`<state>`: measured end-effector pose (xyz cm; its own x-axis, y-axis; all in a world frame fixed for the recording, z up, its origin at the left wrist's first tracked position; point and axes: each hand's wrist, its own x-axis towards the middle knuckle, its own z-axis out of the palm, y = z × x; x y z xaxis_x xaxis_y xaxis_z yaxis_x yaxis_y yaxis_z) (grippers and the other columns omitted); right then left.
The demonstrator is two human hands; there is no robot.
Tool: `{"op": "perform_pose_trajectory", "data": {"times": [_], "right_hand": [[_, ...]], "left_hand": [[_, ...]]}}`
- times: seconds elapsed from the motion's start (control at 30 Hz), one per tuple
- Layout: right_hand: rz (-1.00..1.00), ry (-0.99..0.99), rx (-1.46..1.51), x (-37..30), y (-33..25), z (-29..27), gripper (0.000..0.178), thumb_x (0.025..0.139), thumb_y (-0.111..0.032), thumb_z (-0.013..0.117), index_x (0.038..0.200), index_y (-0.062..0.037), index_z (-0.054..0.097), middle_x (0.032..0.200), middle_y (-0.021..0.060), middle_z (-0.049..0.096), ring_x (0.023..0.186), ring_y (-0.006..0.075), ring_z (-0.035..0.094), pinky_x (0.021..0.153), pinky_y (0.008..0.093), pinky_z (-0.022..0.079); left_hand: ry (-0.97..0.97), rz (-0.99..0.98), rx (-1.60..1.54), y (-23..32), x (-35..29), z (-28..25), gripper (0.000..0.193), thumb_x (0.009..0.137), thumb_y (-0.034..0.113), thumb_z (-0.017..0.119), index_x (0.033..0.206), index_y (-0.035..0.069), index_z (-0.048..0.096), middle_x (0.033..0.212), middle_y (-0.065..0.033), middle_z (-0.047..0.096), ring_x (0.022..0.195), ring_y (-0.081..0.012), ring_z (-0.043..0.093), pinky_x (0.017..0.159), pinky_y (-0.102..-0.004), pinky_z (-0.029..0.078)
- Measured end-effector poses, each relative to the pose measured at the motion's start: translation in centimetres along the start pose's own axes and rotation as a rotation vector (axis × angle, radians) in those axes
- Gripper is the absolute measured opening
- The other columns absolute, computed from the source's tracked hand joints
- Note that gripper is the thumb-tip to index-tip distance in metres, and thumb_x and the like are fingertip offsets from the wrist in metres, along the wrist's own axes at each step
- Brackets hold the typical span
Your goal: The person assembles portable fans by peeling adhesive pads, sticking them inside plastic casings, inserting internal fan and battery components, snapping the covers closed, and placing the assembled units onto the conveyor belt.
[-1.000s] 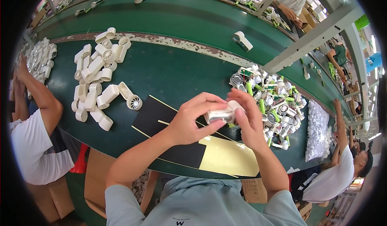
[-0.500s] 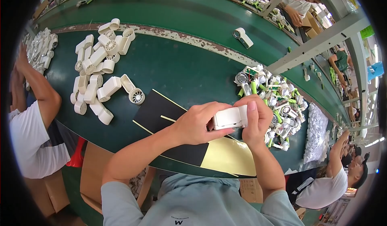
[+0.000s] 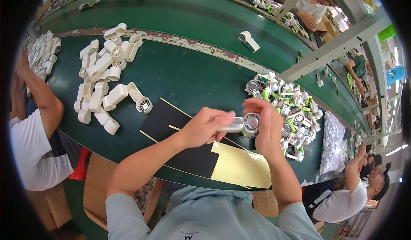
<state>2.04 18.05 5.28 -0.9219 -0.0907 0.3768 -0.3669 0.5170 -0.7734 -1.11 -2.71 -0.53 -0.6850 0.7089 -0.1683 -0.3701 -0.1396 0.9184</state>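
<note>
My left hand (image 3: 206,128) is closed around the handle of a small white handheld fan (image 3: 233,126), held level above the table. Its round head with a silver ring points right. Beside that head, my right hand (image 3: 267,122) has its fingers stretched out and slightly blurred; whether it touches the fan is unclear. Under my hands lie a black sheet (image 3: 160,120) with pale yellow strips and a glossy yellow sheet (image 3: 242,165). Just past my right hand is a heap of fan parts (image 3: 299,116) with green cylinders, circuit boards and round heads.
White fan housings (image 3: 102,62) lie piled at left on the green table (image 3: 184,75). A clear bag of white parts (image 3: 333,143) is at right. Beyond a worn metal edge, a green belt (image 3: 171,15) carries a fan (image 3: 248,41). A grey post (image 3: 334,47) slants overhead. Co-workers sit on both sides.
The fan has turned over in my hands, so its round ringed head now shows. My right hand has loosened from it, fingers extended. The fan on the belt has shifted slightly left.
</note>
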Motion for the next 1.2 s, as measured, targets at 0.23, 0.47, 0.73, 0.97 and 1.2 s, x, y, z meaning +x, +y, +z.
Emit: {"op": "perform_pose_trajectory", "data": {"times": [0.23,0.47,0.73,0.97,1.2], "right_hand": [[-0.490,0.063,-0.099,-0.9,0.3,0.7,0.014,0.096,-0.006,0.060,0.098,0.0030,0.070,0.093,0.0173,0.069,0.079,0.0290,0.065,0.069,0.0380,0.053],[-0.305,0.241,-0.015,-1.0,0.4,0.5,0.024,0.099,-0.007,0.052,0.085,0.0040,0.068,0.083,0.0172,0.070,0.069,0.0265,0.065,0.062,0.0346,0.051],[-0.407,0.237,0.002,-1.0,-0.6,0.5,0.044,0.107,-0.016,0.040,0.079,0.0045,0.067,0.074,0.0174,0.069,0.061,0.0243,0.064,0.057,0.0338,0.049],[-0.437,0.281,0.046,-0.8,-0.1,0.7,0.032,0.097,-0.008,0.048,0.076,0.0049,0.069,0.071,0.0157,0.068,0.057,0.0245,0.062,0.052,0.0339,0.048],[-0.360,0.247,0.007,-1.0,0.0,0.7,0.040,0.104,-0.014,0.042,0.079,0.0033,0.069,0.073,0.0156,0.070,0.061,0.0243,0.064,0.058,0.0349,0.050]], "left_hand": [[-0.133,-0.031,-0.168,0.1,-0.3,1.2,0.047,0.108,0.047,0.057,0.106,0.000,0.067,0.077,-0.0031,0.063,0.058,-0.0097,0.057,0.051,-0.0257,0.045],[0.336,0.997,0.934,-1.1,0.3,2.3,0.060,0.074,0.022,0.094,0.120,0.000,0.063,0.103,-0.0159,0.066,0.078,-0.0304,0.070,0.069,-0.0345,0.061],[0.319,1.161,0.988,-0.6,-0.5,2.4,0.059,0.070,0.020,0.096,0.114,-0.005,0.065,0.098,-0.0146,0.068,0.077,-0.0262,0.071,0.064,-0.0327,0.059],[0.329,1.178,0.977,-0.6,-0.3,2.5,0.058,0.068,0.019,0.097,0.112,-0.004,0.066,0.096,-0.0134,0.068,0.075,-0.0254,0.071,0.063,-0.0323,0.059],[0.329,1.145,0.944,-0.8,0.1,2.2,0.055,0.068,0.021,0.097,0.109,-0.003,0.068,0.092,-0.0125,0.069,0.074,-0.0251,0.072,0.063,-0.0317,0.059]]}}
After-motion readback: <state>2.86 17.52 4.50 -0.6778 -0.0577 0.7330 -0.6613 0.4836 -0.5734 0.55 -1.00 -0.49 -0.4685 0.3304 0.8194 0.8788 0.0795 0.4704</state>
